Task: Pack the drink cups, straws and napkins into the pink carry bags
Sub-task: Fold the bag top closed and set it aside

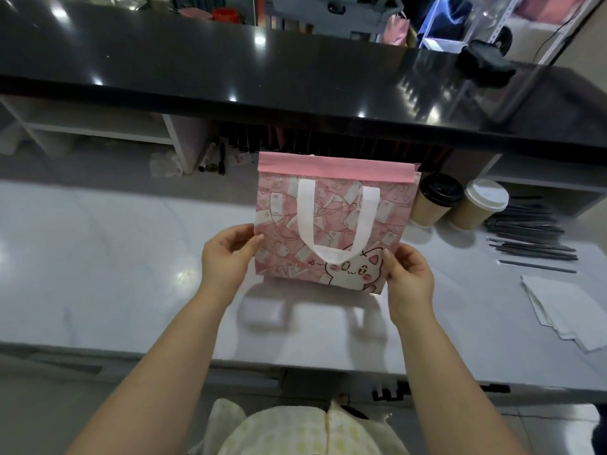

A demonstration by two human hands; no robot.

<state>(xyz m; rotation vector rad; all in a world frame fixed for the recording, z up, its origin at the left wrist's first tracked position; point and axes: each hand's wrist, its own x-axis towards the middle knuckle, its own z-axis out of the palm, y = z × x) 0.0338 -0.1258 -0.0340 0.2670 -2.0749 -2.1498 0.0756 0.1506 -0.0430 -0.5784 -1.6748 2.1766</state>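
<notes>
A flat pink carry bag (282, 224) with a cartoon cat print and white handles is held up above the white counter. My left hand (226, 254) pinches its left edge and my right hand (409, 274) pinches its lower right corner. Right of the bag stand two paper cups, one with a black lid (433, 201) and one with a white lid (479, 205). Dark wrapped straws (528, 234) lie in a pile further right. White napkins (568, 310) are stacked near the counter's right edge.
A raised black bar top (230, 67) runs across the back, with a black pouch (486, 62) on it. Pens and small items (216, 156) sit on the ledge beneath it. The white counter (115, 257) stretches to the left.
</notes>
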